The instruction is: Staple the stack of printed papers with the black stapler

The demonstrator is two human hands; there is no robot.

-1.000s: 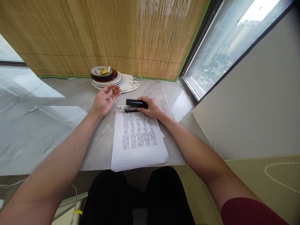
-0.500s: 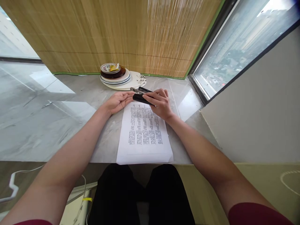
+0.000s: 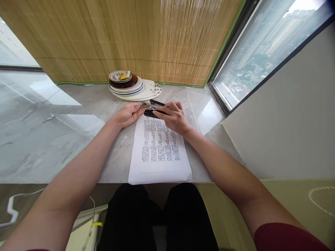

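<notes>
A black stapler (image 3: 151, 113) is held over the top of the printed sheets by my right hand (image 3: 174, 118), its fingers wrapped around the body. The stapler's jaws are swung apart, showing metal parts inside. At the tip of its metal part, the thumb and fingers of my left hand (image 3: 129, 114) are pinched together. Whether a loose staple is between them is too small to tell. Beneath both hands lie the white sheets of paper (image 3: 159, 172) with dense printed text, their near edge at the counter's front edge.
A stack of plates (image 3: 125, 87) with a small yellow packet (image 3: 125, 75) on top stands beyond my hands. A bamboo blind (image 3: 117, 42) hangs behind it. The grey marble counter (image 3: 65, 146) meets a wall (image 3: 293, 122) on the right. A white cable (image 3: 12, 209) hangs below left.
My left fingers have closed in on the stapler's metal tip. The stapler has shifted slightly left and its metal part is tilted differently. The whole view has moved a little.
</notes>
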